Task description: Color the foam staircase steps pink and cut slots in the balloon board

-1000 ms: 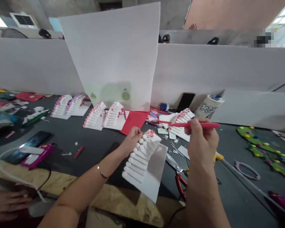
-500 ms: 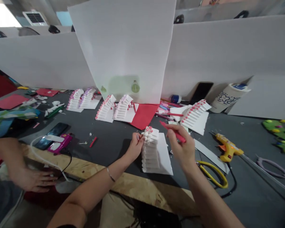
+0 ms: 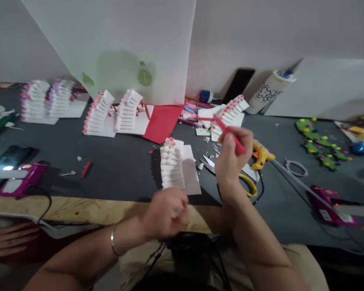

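My right hand [image 3: 233,157] is closed around a red marker pen [image 3: 230,135], its tip pointing up and left above the table. My left hand [image 3: 166,212] is curled shut over the wooden table edge; whatever its fingers hold, if anything, is hidden. Just beyond it stands a white stepped paper piece [image 3: 172,167] on a white card [image 3: 191,169]. Rounded white ends line its left side, and several at the top carry red markings. Neither hand touches this piece.
Similar pieces with red ends [image 3: 98,113] and purple ends [image 3: 60,99] stand at the back left. On the right lie yellow-handled scissors [image 3: 249,186] and a yellow glue gun [image 3: 261,154]. Another person's hand [image 3: 13,240] rests at lower left. Tall white board [image 3: 115,32] stands behind.
My left hand has let go of the white stepped piece and drawn back to the table edge. My right hand still holds the red marker pen. The view has tilted down and shifted right.
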The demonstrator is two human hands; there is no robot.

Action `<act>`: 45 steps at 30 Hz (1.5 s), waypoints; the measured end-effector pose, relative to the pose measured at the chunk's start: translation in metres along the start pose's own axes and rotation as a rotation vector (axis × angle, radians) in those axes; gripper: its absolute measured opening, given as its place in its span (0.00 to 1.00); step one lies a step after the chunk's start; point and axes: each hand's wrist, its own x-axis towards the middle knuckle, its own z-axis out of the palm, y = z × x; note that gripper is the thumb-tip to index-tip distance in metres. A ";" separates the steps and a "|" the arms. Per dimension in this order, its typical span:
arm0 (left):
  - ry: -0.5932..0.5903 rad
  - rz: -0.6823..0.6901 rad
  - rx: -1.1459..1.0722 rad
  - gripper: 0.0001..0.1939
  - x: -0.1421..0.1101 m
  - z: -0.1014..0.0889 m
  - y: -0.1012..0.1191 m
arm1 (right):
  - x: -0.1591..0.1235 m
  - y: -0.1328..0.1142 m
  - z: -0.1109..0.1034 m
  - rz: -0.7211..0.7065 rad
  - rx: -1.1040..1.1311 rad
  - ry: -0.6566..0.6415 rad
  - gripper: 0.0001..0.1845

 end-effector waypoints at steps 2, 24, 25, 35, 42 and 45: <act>-0.193 0.136 0.109 0.04 -0.016 0.034 0.016 | 0.022 -0.006 0.002 -0.039 0.071 0.068 0.03; 0.130 0.110 0.185 0.04 -0.013 0.023 -0.012 | 0.012 -0.030 0.024 -0.076 0.225 -0.124 0.07; 0.334 -0.057 0.154 0.04 -0.003 0.005 -0.025 | 0.000 -0.025 0.022 -0.074 0.217 -0.143 0.07; 0.439 -0.553 -0.366 0.22 0.051 -0.026 -0.088 | -0.060 0.028 -0.005 -0.447 -0.206 -0.422 0.03; 0.318 -0.496 -0.395 0.19 0.043 -0.013 -0.086 | -0.059 0.030 -0.004 -0.531 -0.272 -0.505 0.04; 0.325 -0.512 -0.390 0.19 0.045 -0.014 -0.083 | -0.058 0.028 -0.005 -0.549 -0.268 -0.514 0.03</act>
